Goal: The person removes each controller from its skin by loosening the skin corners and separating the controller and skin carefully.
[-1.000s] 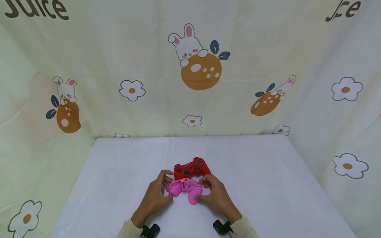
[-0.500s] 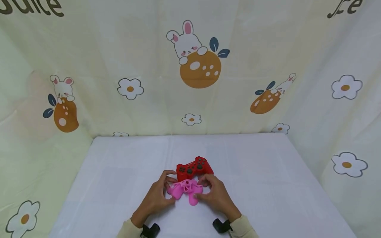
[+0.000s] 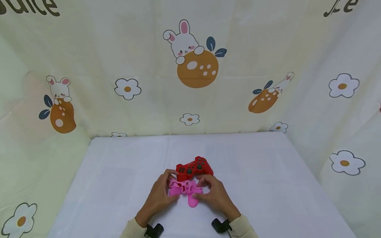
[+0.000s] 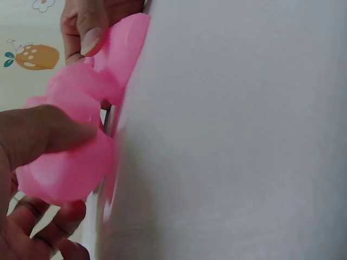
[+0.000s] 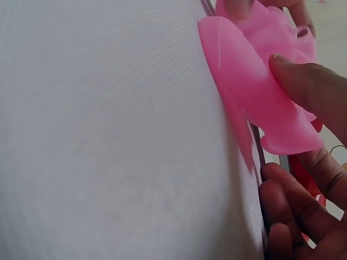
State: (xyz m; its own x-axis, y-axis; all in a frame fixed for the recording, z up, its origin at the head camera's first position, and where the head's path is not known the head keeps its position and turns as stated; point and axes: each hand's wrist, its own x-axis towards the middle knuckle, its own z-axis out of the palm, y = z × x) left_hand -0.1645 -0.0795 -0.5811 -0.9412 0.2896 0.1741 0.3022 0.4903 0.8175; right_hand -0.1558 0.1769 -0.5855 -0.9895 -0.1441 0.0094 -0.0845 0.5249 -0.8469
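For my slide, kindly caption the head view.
Left hand and right hand hold a pink cover in front of a red game controller.

Dark lettering point(image 3: 40, 8) on the cloth backdrop point(image 3: 148, 53), top left in the head view, reads "uice" after a letter cut by the edge. Top right, a creased second word point(image 3: 337, 9) ends in "ce". The red controller's point(image 3: 194, 169) markings are too small to read.
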